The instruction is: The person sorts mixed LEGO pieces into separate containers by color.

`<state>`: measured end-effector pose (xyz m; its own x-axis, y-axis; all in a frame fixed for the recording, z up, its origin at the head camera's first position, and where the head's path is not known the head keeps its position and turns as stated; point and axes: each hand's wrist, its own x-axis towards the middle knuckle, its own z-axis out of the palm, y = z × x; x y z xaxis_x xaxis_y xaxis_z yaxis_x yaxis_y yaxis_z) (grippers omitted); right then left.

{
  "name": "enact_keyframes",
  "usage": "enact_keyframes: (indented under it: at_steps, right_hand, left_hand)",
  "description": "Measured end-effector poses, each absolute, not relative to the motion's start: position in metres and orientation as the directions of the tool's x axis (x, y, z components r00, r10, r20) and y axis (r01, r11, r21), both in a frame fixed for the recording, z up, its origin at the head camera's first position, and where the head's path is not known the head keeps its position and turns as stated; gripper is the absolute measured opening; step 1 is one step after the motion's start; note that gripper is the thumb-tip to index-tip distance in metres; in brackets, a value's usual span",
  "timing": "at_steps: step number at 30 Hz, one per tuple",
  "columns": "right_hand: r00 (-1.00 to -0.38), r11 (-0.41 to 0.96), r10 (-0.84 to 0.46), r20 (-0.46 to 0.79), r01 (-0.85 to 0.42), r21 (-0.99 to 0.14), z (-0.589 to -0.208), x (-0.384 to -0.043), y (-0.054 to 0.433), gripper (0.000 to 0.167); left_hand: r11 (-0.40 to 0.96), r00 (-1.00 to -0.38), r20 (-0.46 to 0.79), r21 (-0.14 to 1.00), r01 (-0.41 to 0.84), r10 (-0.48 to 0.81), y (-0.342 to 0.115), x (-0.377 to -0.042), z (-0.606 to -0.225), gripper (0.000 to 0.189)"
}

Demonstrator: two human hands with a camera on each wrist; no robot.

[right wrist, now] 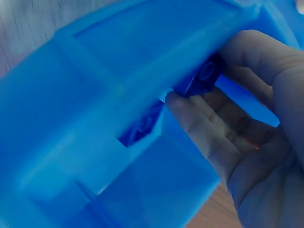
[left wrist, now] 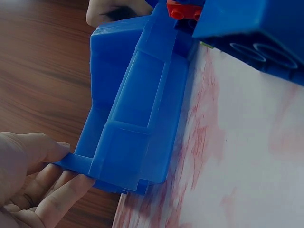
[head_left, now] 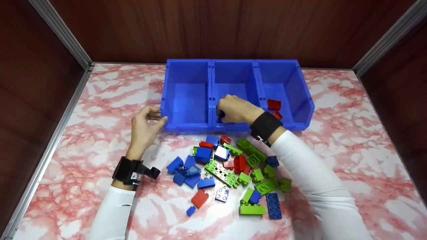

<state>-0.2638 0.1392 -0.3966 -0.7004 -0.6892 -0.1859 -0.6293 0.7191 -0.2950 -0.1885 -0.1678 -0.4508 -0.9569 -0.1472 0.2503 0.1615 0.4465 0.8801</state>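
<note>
My left hand [head_left: 143, 128] pinches the left side edge of the blue bin unit [head_left: 186, 127], near its front corner. The left wrist view shows thumb and fingers on either side of that edge. My right hand [head_left: 238, 108] reaches into the middle bin. Between its thumb and fingers it holds a dark blue toy brick [right wrist: 206, 73], low behind the bin's front wall. Beside it in the same bin lies another blue brick [right wrist: 142, 127], partly hidden by the wall. Two red bricks [head_left: 274, 104] lie in the right bin.
In front of the bins spreads a pile of loose bricks, blue, red, white and green, including a long green plate [head_left: 222, 173]. A blue plate [head_left: 274, 206] and a red brick [head_left: 199, 199] lie nearer the front. Dark wood panels [head_left: 213, 30] enclose the marbled table [head_left: 110, 96].
</note>
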Motion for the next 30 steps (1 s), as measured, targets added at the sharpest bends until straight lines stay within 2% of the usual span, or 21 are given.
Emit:
enact_keyframes:
  at_steps: [14,18,23,30]
  right_hand:
    - [-0.733,0.766,-0.638,-0.236,-0.572,-0.294,-0.407,-0.271,0.136,0.02]
    - [-0.739,0.769,-0.633,-0.231,-0.565,-0.3,-0.4,-0.267,0.141,0.026]
    - [-0.737,0.741,-0.657,-0.157,-0.593,-0.315,-0.381,-0.258,0.152,0.043]
    - [-0.701,0.661,-0.712,-0.026,-0.657,-0.362,-0.36,-0.225,0.176,0.043]
  left_hand:
    - [0.446,-0.957,0.254,0.879,0.169,-0.139,-0.168,-0.189,-0.45,0.027]
    - [0.447,-0.958,0.252,0.879,0.166,-0.14,-0.168,-0.189,-0.45,0.028]
    - [0.444,-0.956,0.257,0.879,0.171,-0.14,-0.168,-0.188,-0.45,0.028]
    - [0.44,-0.957,0.252,0.883,0.167,-0.142,-0.168,-0.188,-0.451,0.028]
